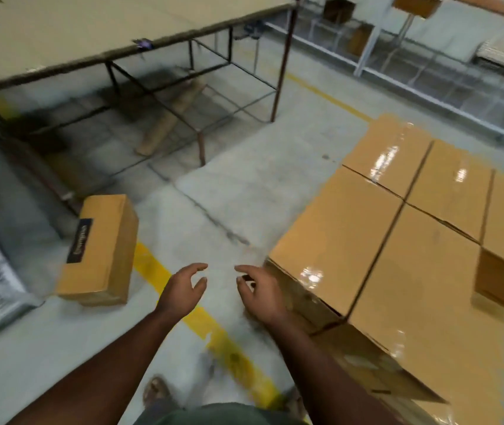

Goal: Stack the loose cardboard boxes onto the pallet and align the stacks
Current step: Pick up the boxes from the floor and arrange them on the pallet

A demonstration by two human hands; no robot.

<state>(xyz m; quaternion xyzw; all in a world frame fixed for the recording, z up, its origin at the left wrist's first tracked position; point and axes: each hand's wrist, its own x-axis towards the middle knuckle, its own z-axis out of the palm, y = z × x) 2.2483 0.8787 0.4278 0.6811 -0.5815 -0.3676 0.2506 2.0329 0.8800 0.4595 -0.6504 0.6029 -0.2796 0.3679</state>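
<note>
Loose box [100, 250]: lies on the floor [207, 191], forward and to the left of both hands, well apart from them; one sealed carton with a dark label strip on its top face.
Long axis: runs away from the viewer, tilted slightly right at the far end; the near short end faces the person.
Left hand [183, 289]: empty, fingers spread and loosely curved, held in the air over the floor; the nearer hand to the loose box.
Right hand [259, 292]: empty, fingers loosely curved, hanging just beside the near left corner of the stacked boxes; contact with that corner cannot be confirmed.
Stacked boxes [382, 240]: on the right, tops taped and glossy, packed edge to edge with narrow seams between them; one box at the far right edge sits lower than the rest. The pallet under them is hidden.
Probable next move: a turn and reach to the left, then a two-hand lift with the hands on the long sides.
Floor: smooth grey concrete; a yellow line [207, 326] crosses diagonally between the loose box and the stack.
Room: a steel-framed counter [91, 35] with a board top stands beyond the loose box; white racking [428, 72] lines the far right. Frame is motion-blurred.
</note>
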